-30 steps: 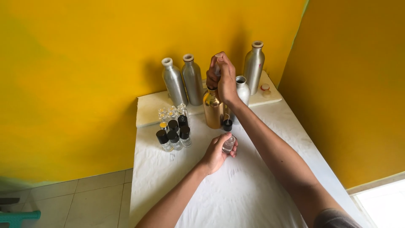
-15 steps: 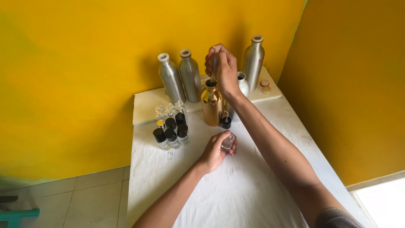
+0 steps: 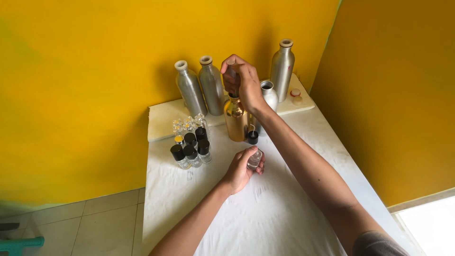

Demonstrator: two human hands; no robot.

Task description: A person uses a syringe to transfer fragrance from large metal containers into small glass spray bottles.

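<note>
- A person stands over a white-covered worktop set into the corner of a room with yellow walls, both bare arms reaching forward.
- The left hand rests on the cloth, its fingers wrapped narrowly around a small clear glass vial. The vial stands roughly upright, its long axis leaning slightly away from the person and its open end pointing up.
- The right hand is raised above a gold bottle. Its fingers are pinched closed around something slim over the bottle's neck; what it is cannot be made out behind the hand.
- The gold bottle stands upright near the middle of the far end of the worktop, its long axis vertical and its mouth pointing up into the hand.
- A small black cap sits on the cloth just beside the gold bottle's base, between the bottle and the vial.
- To the left, a cluster of small vials stands upright, some with black caps and some clear-topped.
- Along the wall, on a pale raised slab, stand tall silver bottles: two side by side on the left and one on the right. A shorter silver bottle with an open mouth stands partly hidden behind the right wrist.
- Two small round lids lie at the slab's right end, near the tall silver bottle.
</note>
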